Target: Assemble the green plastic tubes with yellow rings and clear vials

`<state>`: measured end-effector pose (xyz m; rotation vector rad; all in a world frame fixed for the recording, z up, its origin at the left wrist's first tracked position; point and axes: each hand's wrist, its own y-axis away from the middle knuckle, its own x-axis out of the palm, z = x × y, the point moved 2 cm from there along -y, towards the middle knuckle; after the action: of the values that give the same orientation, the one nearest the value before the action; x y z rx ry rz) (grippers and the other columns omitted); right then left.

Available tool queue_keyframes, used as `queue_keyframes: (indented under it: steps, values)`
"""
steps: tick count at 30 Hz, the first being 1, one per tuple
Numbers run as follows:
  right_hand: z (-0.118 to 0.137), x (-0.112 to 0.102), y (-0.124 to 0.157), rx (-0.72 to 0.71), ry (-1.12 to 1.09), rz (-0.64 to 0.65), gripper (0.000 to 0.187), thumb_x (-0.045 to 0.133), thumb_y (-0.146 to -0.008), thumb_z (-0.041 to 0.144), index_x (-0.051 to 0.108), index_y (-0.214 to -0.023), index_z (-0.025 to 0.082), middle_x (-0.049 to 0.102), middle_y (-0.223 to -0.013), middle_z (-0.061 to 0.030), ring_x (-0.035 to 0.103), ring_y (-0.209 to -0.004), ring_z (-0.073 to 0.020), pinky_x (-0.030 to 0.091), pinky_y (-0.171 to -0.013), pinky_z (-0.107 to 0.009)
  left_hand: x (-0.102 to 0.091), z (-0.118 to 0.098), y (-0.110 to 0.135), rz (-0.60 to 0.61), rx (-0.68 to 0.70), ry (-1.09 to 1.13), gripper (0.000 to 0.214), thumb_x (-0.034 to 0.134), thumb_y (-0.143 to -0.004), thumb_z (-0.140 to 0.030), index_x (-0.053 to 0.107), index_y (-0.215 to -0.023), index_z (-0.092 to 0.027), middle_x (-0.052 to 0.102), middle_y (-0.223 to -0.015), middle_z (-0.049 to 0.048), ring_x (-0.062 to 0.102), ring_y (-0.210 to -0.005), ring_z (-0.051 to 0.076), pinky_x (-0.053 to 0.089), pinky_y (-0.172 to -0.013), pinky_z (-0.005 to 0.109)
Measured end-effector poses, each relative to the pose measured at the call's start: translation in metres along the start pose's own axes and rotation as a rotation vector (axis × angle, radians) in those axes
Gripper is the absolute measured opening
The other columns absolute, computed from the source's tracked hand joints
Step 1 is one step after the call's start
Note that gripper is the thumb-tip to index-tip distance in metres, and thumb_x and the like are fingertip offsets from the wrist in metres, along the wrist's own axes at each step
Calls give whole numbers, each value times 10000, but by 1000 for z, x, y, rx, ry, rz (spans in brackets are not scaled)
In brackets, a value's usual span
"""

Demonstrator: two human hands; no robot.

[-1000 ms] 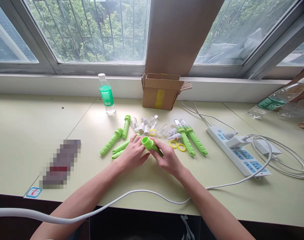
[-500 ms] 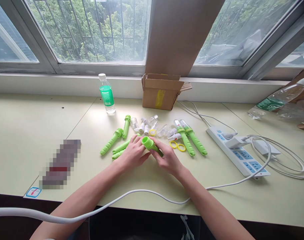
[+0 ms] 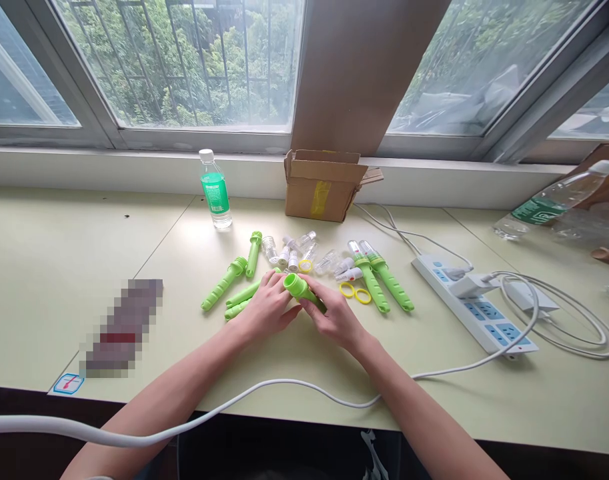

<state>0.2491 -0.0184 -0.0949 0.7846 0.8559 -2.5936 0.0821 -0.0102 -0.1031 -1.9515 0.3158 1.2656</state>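
**Right hand (image 3: 339, 320) wraps a green threaded handle (image 3: 297, 287) midway along the bench (image 3: 109, 247)**

The right hand's fingers are clamped around the handle's body, thumb on the near side. The left hand (image 3: 265, 308) lies palm down beside it, fingers bent and close together toward the threaded end; their tips are hidden, so whether they grip anything cannot be told.

The handle is bright green and hollow, tilted with its round mouth upward and its lower body slanting into the right palm. It sits well back from the bench's near edge.

Two yellow rings (image 3: 355, 293) lie just right of the right hand, then two green handles with clear tops (image 3: 379, 276). Plain green handles (image 3: 225, 284) lie left, some partly behind the left hand. Clear caps (image 3: 327, 262) crowd the side toward the far edge, where a cardboard box (image 3: 324, 193) stands.

Bench surface stretches from the wrists to the near edge, a white cable (image 3: 324, 393) crossing in front. A power strip (image 3: 477, 307) bounds the right side.
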Motion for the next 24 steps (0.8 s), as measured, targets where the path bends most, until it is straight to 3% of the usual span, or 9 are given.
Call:
queue_keyframes:
  steps: [8,14,24]
  values:
    - [5,-1,-2,9,3,-15,441,503,-928,234,479,-1368,214,642,-1252,-98,622,-1128,-255,512,-956,-384,-4,-2,-1,14,0,9,255,532,-886,-272,563,-1108,-152,621,-1120,113,542,-1092,277,412,-1045,454]
    - [1,1,1,13,-48,-94,435,537,-925,247,492,-1357,219,691,-1091,-82,673,-915,-220,549,-805,-339,-4,-1,-1,-35,20,22,279,560,-876,-327,543,-1105,-169,610,-1117,109,546,-1069,270,416,-1037,471]
    - [-7,4,6,162,-335,-189,457,552,-930,349,488,-1369,239,665,-929,-57,641,-786,-206,555,-722,-351,-6,-1,-3,-89,37,84,280,540,-908,-422,545,-1070,-193,622,-1123,88,561,-1052,256,421,-1014,480]
